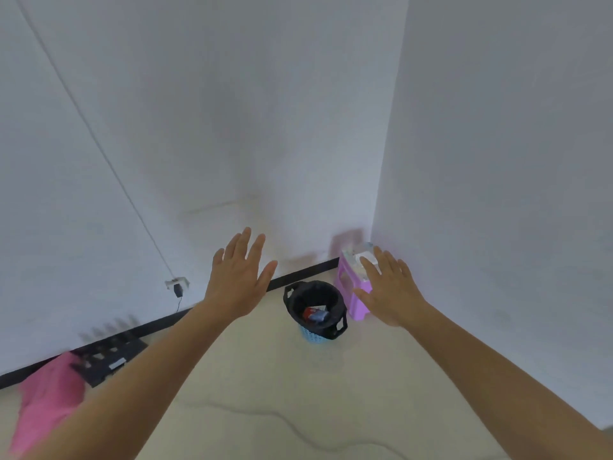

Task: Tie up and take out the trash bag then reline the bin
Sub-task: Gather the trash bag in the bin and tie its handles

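A small blue basket-weave bin [313, 336] stands on the floor near the wall corner. A black trash bag [295, 305] lines it, its handle loops hanging over the rim, with a red and a blue wrapper inside. My left hand [237, 280] is held out flat to the left of the bin, fingers spread, holding nothing. My right hand [389, 287] is stretched out flat to the right of the bin, fingers apart and empty, in front of a purple stool. Both hands are raised above the floor, apart from the bin.
A purple plastic stool [348, 287] with whitish packets [356, 255] on top stands in the corner right of the bin. A black rack [106, 360] and pink cloth [46, 403] lie at the left. A wall socket with charger [177, 285] and a cable on the floor [292, 426] are visible.
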Demonstrator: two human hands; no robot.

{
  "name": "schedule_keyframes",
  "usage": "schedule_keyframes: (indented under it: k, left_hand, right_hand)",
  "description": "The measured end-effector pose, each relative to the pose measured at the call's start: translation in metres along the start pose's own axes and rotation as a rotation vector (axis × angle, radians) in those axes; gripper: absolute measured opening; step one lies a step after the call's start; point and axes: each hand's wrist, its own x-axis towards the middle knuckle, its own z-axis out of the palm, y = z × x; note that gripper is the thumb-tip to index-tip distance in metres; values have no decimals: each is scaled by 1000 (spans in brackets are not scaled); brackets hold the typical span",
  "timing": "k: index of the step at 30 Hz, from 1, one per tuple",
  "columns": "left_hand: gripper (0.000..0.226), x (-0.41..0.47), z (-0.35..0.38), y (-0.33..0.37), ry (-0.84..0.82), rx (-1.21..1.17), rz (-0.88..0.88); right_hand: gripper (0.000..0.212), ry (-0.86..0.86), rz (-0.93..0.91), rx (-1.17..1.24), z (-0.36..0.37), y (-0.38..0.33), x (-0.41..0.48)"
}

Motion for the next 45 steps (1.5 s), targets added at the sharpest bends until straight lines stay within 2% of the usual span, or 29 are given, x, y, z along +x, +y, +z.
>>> schedule_keyframes:
  k: [5,9,12,17,24,29,32,35,37,40,42,44,45]
  left_hand:
    - [64,120,50,24,-36,-94,59]
    - [64,193,110,42,-111,-63,95]
    - [65,248,154,49,-196,-36,58]
    - [67,328,216,48,-317,11,31]
    - [66,367,304,11,-433,-23,7]
    - [66,371,416,-34,-510,-66,-37]
    - [66,355,507,-57,-566,-108,-113]
    - [66,328,603,-70,-605,-250,-265]
    - [69,307,665,-75,-599,-361,-401]
    - [79,282,746,-85,-529,-533,-668]
    - [90,276,791,-94,-468,-658,-846]
    - [101,278,829,-106,-415,-778,-970]
    - [105,281,847,-114,-395,-837,-1006]
  right_hand:
    - [72,-104,69,26,35,51,73]
    - [73,-158,97,39,75,95,154]
    - [71,-179,116,101,103,119,222]
    - [73,-332,116,127,156,136,313]
    - [76,-446,170,139,230,124,373]
    - [75,-506,284,220,331,112,394]
    - [72,-507,380,338,411,100,396]
    - [75,-515,514,471,505,85,387]
    - [86,-505,629,549,569,76,384]
    - [114,-455,990,857,651,62,385]
    - [126,-406,1146,1023,698,54,386]
    - [129,-375,1133,1072,739,48,386]
    - [124,-346,1118,1122,756,46,387]
